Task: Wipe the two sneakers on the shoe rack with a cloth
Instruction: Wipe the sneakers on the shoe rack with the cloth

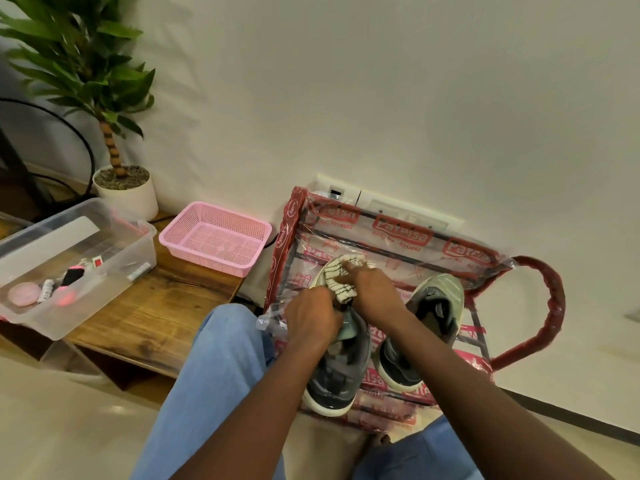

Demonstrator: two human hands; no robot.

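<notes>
"Cloth [341, 276] first: where is it?"

"Bunched on the toe of the left-hand sneaker [341, 374], a pale cloth with dark stripes. The right hand [373, 293] has its fingers curled round it and presses it down on the toe."

"And the left hand [313, 318]?"

"Clamped on the same shoe, fingers curled round the tongue and collar, just beside the right hand."

"The other shoe?"

"The right-hand sneaker [426, 329] stands alongside, near but untouched, toe pointing at the wall. Both sit on the shoe rack [535, 308], whose frame is wrapped in clear plastic with red print (the lettering is too blurred to read with certainty)."

"What's around?"

"To the left, a low wooden table [156, 308] carries a pink basket [214, 237] and a clear plastic box [72, 251] of small items. A potted plant [121, 188] stands behind them against the wall. Blue trouser knees [221, 375] fill the foreground."
</notes>
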